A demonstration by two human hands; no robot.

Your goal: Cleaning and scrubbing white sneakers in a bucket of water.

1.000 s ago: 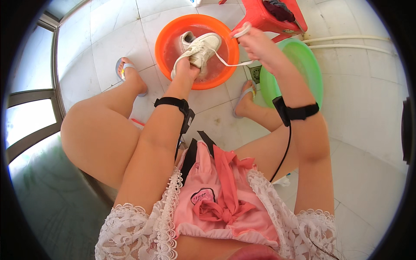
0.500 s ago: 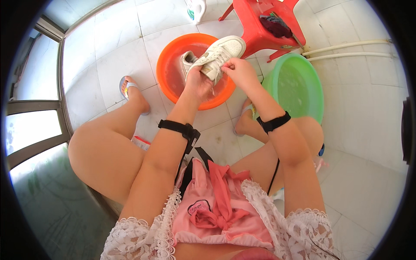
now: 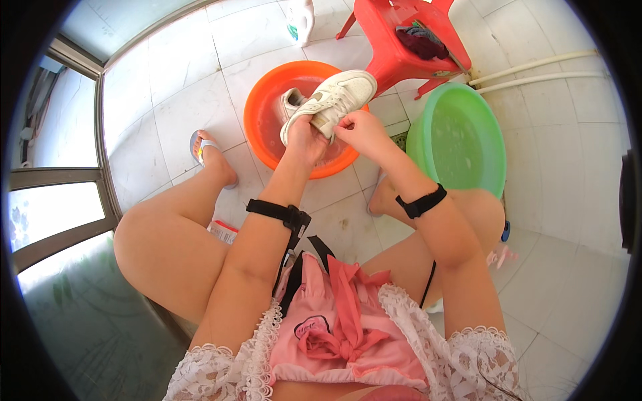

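Observation:
My left hand (image 3: 307, 142) is closed round the heel end of a cream sneaker (image 3: 352, 87), which points up and to the right. The sneaker hangs over an orange basin (image 3: 257, 138) of cloudy water. My right hand (image 3: 364, 135) pinches at the shoelace near the shoe's opening; its fingertips partly hide the lace. A second light shoe (image 3: 291, 101) rests inside the basin, half hidden behind the held sneaker.
Right of the orange basin stands a green tub (image 3: 498, 144) with water. Behind are a red plastic stool (image 3: 382, 50) with dark cloth (image 3: 422, 45) on it and a white bottle (image 3: 300, 23). Pipes (image 3: 535, 80) run along the right wall. A metal-framed glass door (image 3: 60, 175) is at the left.
My right hand has drawn a little toward me along the sneaker, from the middle of the laces to near the opening. The whole view has shifted slightly; my left hand keeps its hold.

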